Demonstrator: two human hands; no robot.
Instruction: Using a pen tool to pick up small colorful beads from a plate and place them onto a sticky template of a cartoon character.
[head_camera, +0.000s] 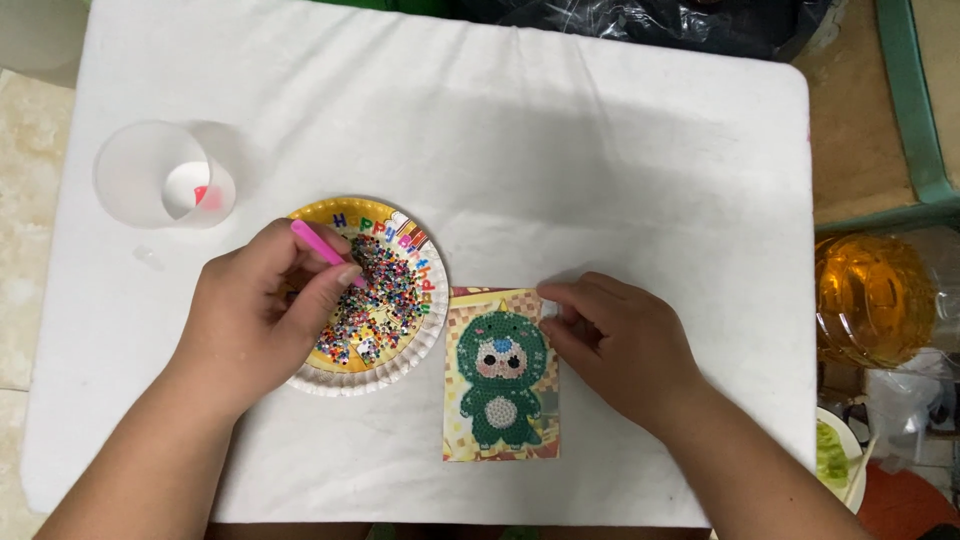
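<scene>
Head view: I see the left hand (255, 320) curled around a pink pen (322, 247), thumb and fingers pinching it, tip pointing down into the paper plate (432, 330). The plate sits under and just right of that hand, loaded with mixed colour beads (385, 300). Up and to the left of the hand, well apart, stands a clear cup (150, 175) with a small pink bit at its bottom.

Now the right hand (620, 340): fingers bent and drawn together, fingertips (552, 292) pressing on the top right corner of the card (500, 375). I cannot tell whether it pinches anything small there. The card lies just left of this hand, touching the plate's rim, and shows a green bead figure on a yellow checked ground. Both rest on the white table (600, 150). Far right of the hand, off the table, sits an amber jar (870, 300).
</scene>
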